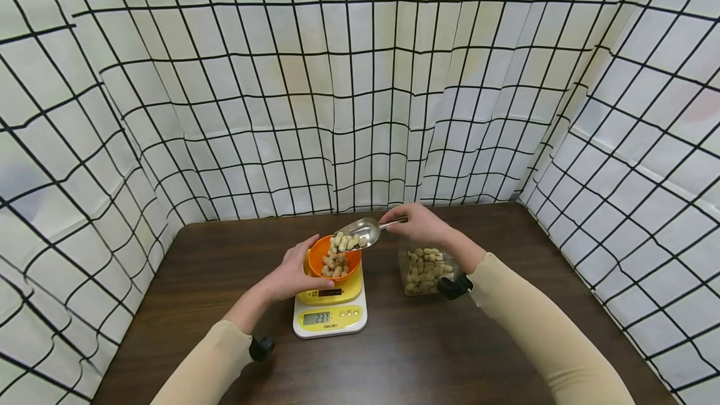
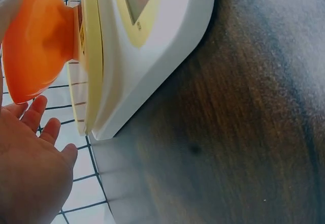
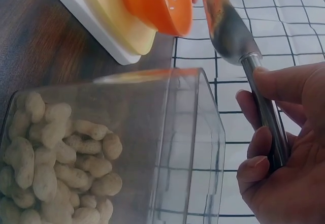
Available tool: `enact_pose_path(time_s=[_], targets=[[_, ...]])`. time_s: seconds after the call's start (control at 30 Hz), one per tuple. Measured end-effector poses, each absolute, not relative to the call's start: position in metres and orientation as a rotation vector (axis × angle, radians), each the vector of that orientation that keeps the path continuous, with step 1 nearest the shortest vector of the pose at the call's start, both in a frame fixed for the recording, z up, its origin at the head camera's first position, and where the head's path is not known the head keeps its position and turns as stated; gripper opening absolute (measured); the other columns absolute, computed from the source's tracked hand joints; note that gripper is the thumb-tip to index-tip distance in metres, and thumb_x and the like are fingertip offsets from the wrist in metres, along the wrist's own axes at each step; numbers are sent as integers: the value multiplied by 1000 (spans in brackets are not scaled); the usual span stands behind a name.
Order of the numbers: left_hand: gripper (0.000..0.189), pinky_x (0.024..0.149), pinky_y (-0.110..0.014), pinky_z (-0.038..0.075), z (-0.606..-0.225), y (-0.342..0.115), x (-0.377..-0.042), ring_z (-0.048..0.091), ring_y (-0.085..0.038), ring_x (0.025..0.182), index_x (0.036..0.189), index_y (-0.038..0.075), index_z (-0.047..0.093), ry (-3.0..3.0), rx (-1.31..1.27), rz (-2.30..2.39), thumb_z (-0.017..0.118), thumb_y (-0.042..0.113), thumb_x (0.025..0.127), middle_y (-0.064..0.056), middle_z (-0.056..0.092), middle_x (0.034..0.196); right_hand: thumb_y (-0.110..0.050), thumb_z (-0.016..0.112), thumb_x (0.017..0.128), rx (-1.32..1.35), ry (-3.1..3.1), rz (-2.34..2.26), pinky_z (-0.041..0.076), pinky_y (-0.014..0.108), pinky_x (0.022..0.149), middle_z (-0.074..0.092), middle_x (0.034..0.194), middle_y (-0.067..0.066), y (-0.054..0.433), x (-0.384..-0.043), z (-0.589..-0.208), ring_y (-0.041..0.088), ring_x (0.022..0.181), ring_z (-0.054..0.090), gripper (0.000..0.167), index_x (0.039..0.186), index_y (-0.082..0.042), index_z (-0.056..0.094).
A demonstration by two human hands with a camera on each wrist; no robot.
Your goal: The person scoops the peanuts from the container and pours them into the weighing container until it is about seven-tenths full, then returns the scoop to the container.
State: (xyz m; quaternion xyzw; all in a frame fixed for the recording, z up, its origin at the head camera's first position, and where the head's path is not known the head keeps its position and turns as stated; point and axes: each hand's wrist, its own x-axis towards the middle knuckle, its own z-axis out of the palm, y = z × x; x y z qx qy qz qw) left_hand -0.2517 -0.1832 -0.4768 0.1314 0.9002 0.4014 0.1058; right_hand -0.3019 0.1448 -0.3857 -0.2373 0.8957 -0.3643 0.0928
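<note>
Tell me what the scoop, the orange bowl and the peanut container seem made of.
Scoop: probably polished stainless steel; silvery, with mirror-like reflections.
Orange bowl: likely smooth, glossy plastic; evenly coloured, with soft highlights.
Container: clear, rigid-looking plastic or glass, can't tell which; peanuts show through its wall.

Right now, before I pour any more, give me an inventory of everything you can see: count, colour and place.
Dark brown wood-grain table: 1, dark brown, beneath the scale
White-and-yellow flat digital scale: 1, white and yellow, on the table
Orange round smooth bowl: 1, orange, on the scale
Clear rectangular plastic box: 1, transparent, right of the scale
Silver metal scoop: 1, silver, over the bowl
Tan unshelled peanuts: too many to count, tan, in bowl, scoop and box
White black-gridded cloth: panels unclear, white, behind and beside the table
Beige sleeves: 2, beige, on the forearms
Black wrist devices: 2, black, at the wrists
Left hand: 1, bare, around the bowl's side
Right hand: 1, bare, holding the scoop's handle
</note>
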Motion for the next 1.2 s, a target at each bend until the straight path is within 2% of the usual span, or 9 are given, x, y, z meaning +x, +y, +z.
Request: enact_pose_path(time_s=[0.17, 0.33, 0.43, 0.6, 0.67, 0.83, 0.97, 1.1, 1.2], targets=[[114, 109, -69, 32, -479, -184, -252, 21, -39, 145, 162, 16, 22, 2651, 388, 1197, 87, 52, 76, -17, 29, 159, -21, 63, 103, -782, 2762, -969, 48, 39, 79, 68, 125, 0, 138, -302, -387, 20, 98, 59, 20, 118, -20, 76], [111, 107, -69, 35, -479, -184, -251, 23, -37, 142, 162, 17, 24, 2644, 390, 1209, 87, 52, 76, -17, 29, 159, -19, 65, 102, -896, 2908, -807, 45, 37, 77, 69, 109, -2, 135, -301, -382, 18, 91, 56, 19, 116, -21, 78], [111, 108, -68, 35, -479, -185, -251, 23, -37, 142, 161, 17, 24, 2640, 394, 1217, 87, 51, 76, -17, 30, 158, -19, 66, 101, -920, 2970, -736, 45, 40, 83, 67, 105, -2, 136, -300, -379, 19, 96, 57, 19, 115, -22, 78], [111, 107, -67, 36, -478, -184, -251, 25, -37, 140, 161, 17, 24, 2638, 396, 1221, 87, 51, 76, -17, 31, 156, -18, 67, 101, -881, 2984, -748, 47, 44, 92, 68, 114, 0, 140, -297, -376, 24, 110, 58, 19, 117, -21, 78], [111, 107, -67, 37, -478, -184, -251, 25, -37, 140, 161, 18, 24, 2638, 392, 1219, 87, 51, 76, -17, 31, 156, -19, 66, 102, -858, 2978, -758, 47, 44, 92, 67, 117, 1, 142, -296, -375, 24, 111, 58, 19, 117, -21, 78], [112, 107, -67, 36, -480, -185, -252, 25, -38, 140, 162, 18, 23, 2640, 386, 1216, 87, 51, 76, -17, 30, 157, -20, 66, 102, -852, 2976, -775, 46, 42, 84, 66, 112, 0, 148, -296, -375, 22, 102, 56, 19, 117, -22, 78], [117, 108, -70, 32, -477, -185, -252, 23, -39, 143, 164, 17, 17, 2641, 395, 1194, 87, 53, 76, -18, 25, 161, -17, 67, 101, -907, 2968, -839, 49, 43, 90, 69, 116, 0, 162, -299, -371, 22, 109, 60, 20, 118, -20, 77], [122, 112, -71, 24, -466, -183, -251, 16, -38, 149, 166, 18, 9, 2659, 421, 1191, 86, 52, 78, -14, 22, 165, -13, 67, 100, -917, 2973, -915, 51, 46, 90, 71, 119, 3, 186, -298, -361, 24, 112, 62, 21, 119, -16, 77], [120, 114, -68, 24, -453, -178, -252, 15, -35, 150, 166, 19, 8, 2688, 449, 1216, 85, 50, 79, -8, 24, 166, -12, 68, 100, -899, 3000, -928, 51, 46, 86, 71, 117, 5, 206, -294, -352, 25, 107, 63, 21, 119, -15, 76]])
